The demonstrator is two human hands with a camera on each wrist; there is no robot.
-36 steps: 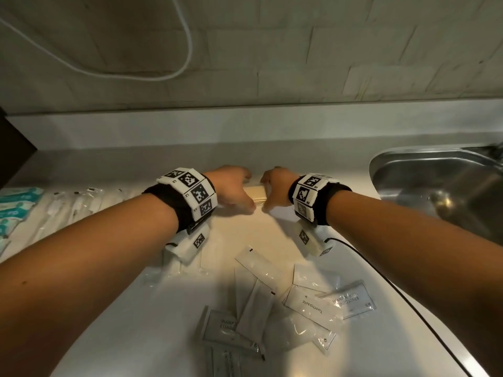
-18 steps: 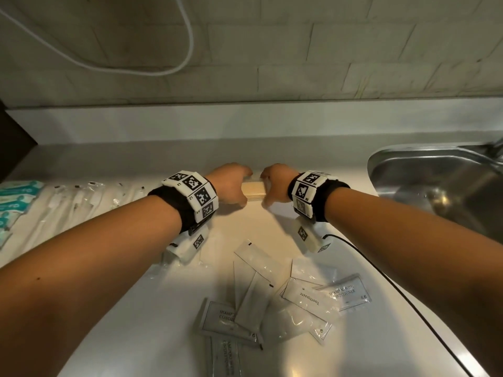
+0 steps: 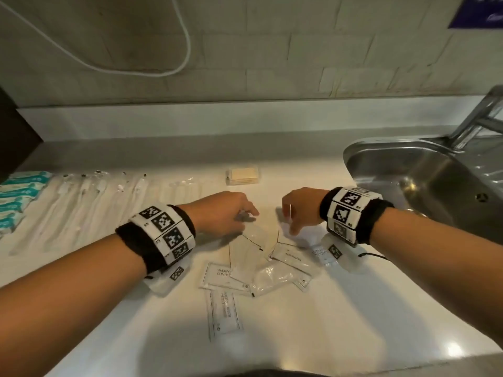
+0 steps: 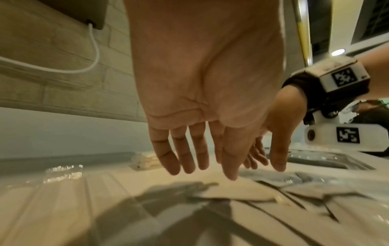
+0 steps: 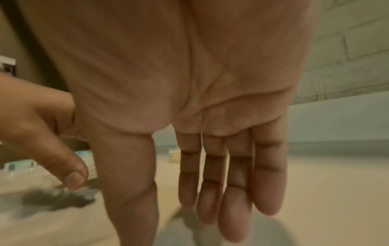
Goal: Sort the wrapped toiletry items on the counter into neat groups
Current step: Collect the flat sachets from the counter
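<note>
A loose pile of white sachets (image 3: 261, 265) lies on the white counter (image 3: 353, 322) in front of me. A neat stack of cream packets in clear wrap (image 3: 244, 174) sits farther back, near the wall. My left hand (image 3: 226, 213) hovers above the pile's far left edge with straight, relaxed fingers (image 4: 189, 159) and holds nothing. My right hand (image 3: 299, 210) hangs over the pile's far right side, fingers (image 5: 231, 174) straight and pointing down, also empty. Both palms face the counter.
A row of clear-wrapped toothbrushes (image 3: 89, 202) and teal packets (image 3: 19, 197) lines the counter at the left. A steel sink (image 3: 424, 186) with a tap (image 3: 479, 115) is at the right. A white cable (image 3: 168, 72) hangs on the tiled wall.
Both hands have let go of the cream packet stack at the back and drawn toward me, now open above the sachet pile. The stack stays near the wall.
</note>
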